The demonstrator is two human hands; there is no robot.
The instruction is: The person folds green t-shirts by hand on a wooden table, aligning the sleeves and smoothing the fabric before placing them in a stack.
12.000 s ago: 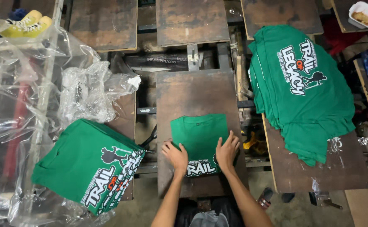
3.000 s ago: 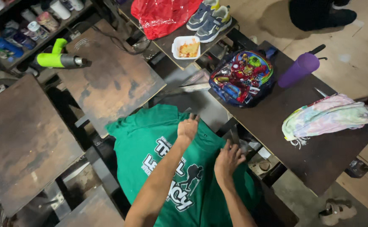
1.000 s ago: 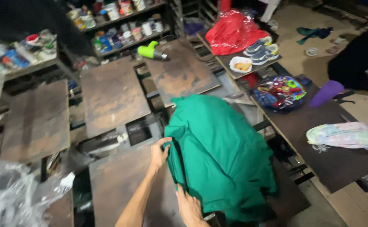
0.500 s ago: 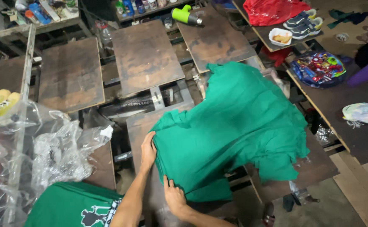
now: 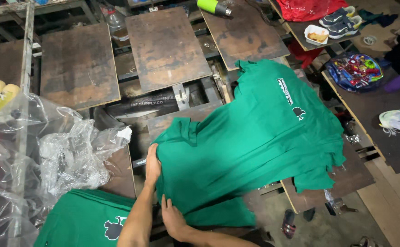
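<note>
Item: green T-shirt (image 5: 255, 151), spread across the wooden platen (image 5: 172, 120) in front of me and spilling right onto a heap of like green shirts (image 5: 300, 119) with white-and-black prints.

Hands: my left hand (image 5: 152, 165) lies flat on the shirt's left edge, fingers together, pressing the cloth down at the platen's side. My right hand (image 5: 172, 220) lies open, palm down, on the lower hem; neither pinches.

Progress, as I judge it: shirt is on the board but rumpled, with folds at the collar end and a flap hanging below; smoothing and squaring remain.

Nearby: a second stack of green shirts (image 5: 88, 219) at lower left, crumpled clear plastic sheeting (image 5: 72, 155) beside it, bare platens (image 5: 165, 45) beyond, a yellow-green heat gun (image 5: 213, 6) at the top.
</note>
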